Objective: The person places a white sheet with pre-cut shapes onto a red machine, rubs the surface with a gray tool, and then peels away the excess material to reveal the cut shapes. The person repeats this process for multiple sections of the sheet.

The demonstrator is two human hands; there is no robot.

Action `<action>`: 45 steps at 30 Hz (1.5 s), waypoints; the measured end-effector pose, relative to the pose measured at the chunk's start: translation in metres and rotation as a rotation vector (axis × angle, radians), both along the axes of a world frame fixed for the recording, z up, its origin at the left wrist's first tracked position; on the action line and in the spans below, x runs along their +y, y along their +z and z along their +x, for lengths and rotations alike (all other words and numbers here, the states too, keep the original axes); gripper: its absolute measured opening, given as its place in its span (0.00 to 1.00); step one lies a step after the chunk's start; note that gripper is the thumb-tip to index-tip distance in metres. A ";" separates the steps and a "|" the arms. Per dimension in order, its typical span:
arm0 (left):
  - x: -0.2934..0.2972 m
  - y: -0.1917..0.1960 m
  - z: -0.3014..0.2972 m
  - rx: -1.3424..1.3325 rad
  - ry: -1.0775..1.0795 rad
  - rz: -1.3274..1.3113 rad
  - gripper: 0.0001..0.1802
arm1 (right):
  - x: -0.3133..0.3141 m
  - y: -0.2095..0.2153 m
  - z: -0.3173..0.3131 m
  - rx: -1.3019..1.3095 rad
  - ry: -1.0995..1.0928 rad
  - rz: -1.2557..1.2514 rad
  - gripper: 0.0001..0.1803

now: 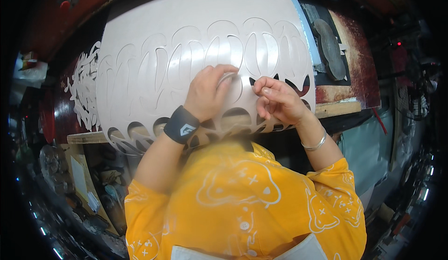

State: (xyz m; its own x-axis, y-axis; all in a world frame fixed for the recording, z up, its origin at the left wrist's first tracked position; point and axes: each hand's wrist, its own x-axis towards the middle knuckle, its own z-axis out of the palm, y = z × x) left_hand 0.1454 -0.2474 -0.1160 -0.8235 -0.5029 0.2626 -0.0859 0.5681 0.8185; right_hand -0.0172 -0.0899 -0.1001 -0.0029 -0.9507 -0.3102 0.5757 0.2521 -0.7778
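Observation:
A large pale grey sheet (140, 22) lies over the table and bends down over its front edge, close to my body. Rows of long, rounded sole-like shapes are cut into it, and open holes show along the bent part. My left hand (208, 92), with a dark wristband, is closed at the middle of the sheet. Its thumb and fingers pinch the raised rim of a cut-out piece (237, 91). To its right, my right hand (282, 102), with a silver bangle, hovers over the holes with fingers curled and thumb against the index finger. Whether anything is between them is hidden.
Thin pale offcut strips (84, 89) are heaped at the sheet's left. A grey sole-shaped template (330, 50) lies on a dark board at the right. A wooden rail (338, 109) runs along the table's front edge. Cluttered shelves (100, 190) stand below left.

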 end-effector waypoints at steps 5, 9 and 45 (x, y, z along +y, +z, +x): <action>0.009 0.010 -0.001 -0.090 -0.026 -0.291 0.20 | -0.001 0.002 -0.003 -0.125 0.059 -0.068 0.13; 0.009 0.011 -0.003 -0.102 -0.098 -0.350 0.26 | -0.001 0.000 -0.002 -0.155 0.018 -0.106 0.14; -0.099 0.038 0.072 0.781 0.506 0.400 0.22 | 0.013 0.029 -0.003 -0.452 -0.280 -0.034 0.16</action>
State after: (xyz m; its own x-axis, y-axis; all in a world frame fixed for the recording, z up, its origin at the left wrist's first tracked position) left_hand 0.2172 -0.3469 -0.0778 -0.1591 -0.9143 0.3724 0.3997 0.2852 0.8712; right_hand -0.0206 -0.0771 -0.0714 -0.1314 -0.9422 -0.3081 0.8970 0.0192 -0.4416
